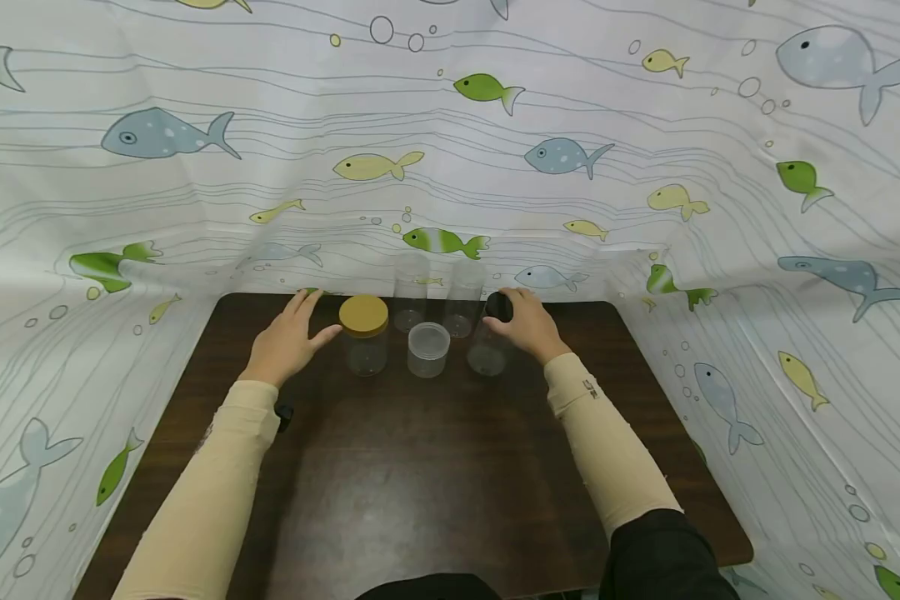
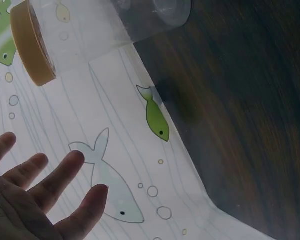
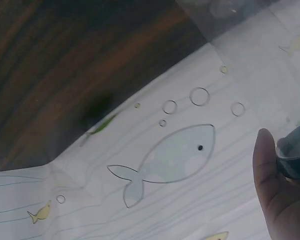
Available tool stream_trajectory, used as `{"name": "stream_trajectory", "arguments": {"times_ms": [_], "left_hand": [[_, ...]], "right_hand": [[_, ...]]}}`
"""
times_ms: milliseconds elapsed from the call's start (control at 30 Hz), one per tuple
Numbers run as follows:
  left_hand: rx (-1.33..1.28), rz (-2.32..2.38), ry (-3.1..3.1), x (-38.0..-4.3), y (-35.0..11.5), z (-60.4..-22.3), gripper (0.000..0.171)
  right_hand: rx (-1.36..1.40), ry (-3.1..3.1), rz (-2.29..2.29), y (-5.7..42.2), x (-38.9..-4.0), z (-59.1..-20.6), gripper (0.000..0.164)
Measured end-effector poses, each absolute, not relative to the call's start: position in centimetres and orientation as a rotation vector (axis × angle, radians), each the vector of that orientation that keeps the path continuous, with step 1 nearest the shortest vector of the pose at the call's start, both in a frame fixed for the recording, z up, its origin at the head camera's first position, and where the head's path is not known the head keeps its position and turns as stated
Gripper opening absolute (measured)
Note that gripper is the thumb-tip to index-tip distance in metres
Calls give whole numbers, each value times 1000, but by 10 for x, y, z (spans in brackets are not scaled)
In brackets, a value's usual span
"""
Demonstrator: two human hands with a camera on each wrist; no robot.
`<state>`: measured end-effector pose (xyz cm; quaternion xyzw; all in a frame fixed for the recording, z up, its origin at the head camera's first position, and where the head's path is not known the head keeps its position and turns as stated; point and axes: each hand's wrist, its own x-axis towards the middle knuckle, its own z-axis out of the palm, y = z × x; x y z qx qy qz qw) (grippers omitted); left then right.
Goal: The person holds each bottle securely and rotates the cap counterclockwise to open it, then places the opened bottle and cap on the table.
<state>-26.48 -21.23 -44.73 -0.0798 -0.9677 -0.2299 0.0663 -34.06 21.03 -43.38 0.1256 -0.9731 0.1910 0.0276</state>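
My right hand [image 1: 531,328] grips the black lid [image 1: 498,307] of a clear jar [image 1: 487,357] at the right of the group. In the right wrist view, the thumb [image 3: 266,170] lies along the side of that dark lid [image 3: 296,157]. To the left, my left hand [image 1: 279,343] is spread beside a clear jar with a yellow lid [image 1: 363,315], holding nothing. The left wrist view shows the fingers [image 2: 60,182] apart, away from the yellow-lidded jar [image 2: 32,45].
Between those jars stands a small, low clear container [image 1: 428,354]. Two tall clear containers [image 1: 411,292] stand behind it, near the back edge of the dark wooden table [image 1: 390,467]. A fish-patterned white sheet [image 1: 450,183] surrounds the table's back and sides.
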Motion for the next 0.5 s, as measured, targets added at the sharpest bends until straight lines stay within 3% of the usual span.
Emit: {"name": "stream_trajectory", "arguments": {"times_ms": [500], "left_hand": [[-291,-735,-2829,-268,-208,-447,81]], "right_hand": [[398,-2982,823,205,-332,-407,75]]}}
